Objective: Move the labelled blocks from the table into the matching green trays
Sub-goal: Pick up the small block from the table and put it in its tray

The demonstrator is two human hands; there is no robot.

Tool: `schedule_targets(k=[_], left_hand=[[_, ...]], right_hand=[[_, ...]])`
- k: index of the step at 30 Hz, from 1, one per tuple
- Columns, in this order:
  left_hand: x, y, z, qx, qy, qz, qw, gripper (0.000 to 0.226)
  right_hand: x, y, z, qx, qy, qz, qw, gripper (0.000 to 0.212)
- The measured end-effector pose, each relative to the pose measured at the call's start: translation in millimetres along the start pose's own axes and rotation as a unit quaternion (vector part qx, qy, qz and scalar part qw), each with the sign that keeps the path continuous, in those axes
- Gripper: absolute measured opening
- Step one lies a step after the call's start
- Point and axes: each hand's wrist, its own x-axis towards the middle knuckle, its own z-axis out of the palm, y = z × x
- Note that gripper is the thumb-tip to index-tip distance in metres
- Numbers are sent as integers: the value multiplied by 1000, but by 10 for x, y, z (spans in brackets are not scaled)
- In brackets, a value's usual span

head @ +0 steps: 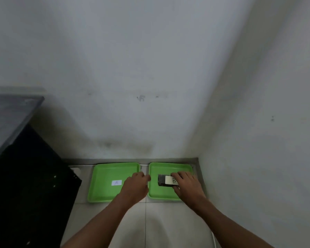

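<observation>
Right hand: fingers gripping dark block labelled B, inside right green tray. Left hand: fingers curled closed, empty, between trays, beside tray A.

Bright green tray, left: plain, with small white label lettered "A" in grey. Bright green tray, right: plain. Block in right tray: dark grey to black, with cream-white label lettered "B" in dark ink. Table: pale grey-white, dark seam lines. Walls: off-white, smudged with grey stains. Cabinet, far left: black, grey top.
</observation>
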Motion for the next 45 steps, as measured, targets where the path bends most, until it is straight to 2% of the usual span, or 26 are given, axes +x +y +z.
schedule_targets(k=[8, 14, 20, 28, 34, 39, 45], left_hand=[[1149, -762, 1813, 36, 16, 17, 999, 42], [1569, -1021, 2691, 31, 12, 21, 999, 43], [1857, -1055, 3098, 19, -21, 12, 1000, 53], [2774, -1180, 3528, 50, -89, -15, 995, 70], [3457, -1342, 3862, 65, -103, -41, 992, 78], [3619, -1444, 4135, 17, -106, -69, 992, 81], [3585, -1487, 4230, -2, -119, -63, 991, 93]], right_hand=[[811, 319, 2231, 0, 18, 5, 1000, 44], [1067, 574, 3240, 16, 23, 18, 999, 45], [1284, 894, 3651, 27, -18, 35, 999, 45], [2039, 1430, 4117, 51, -57, 60, 995, 46], [2735, 1783, 4467, 65, -58, 78, 993, 47], [3144, 1826, 4733, 61, -61, 71, 994, 47], [3339, 1747, 4891, 54, -48, 72, 995, 46]])
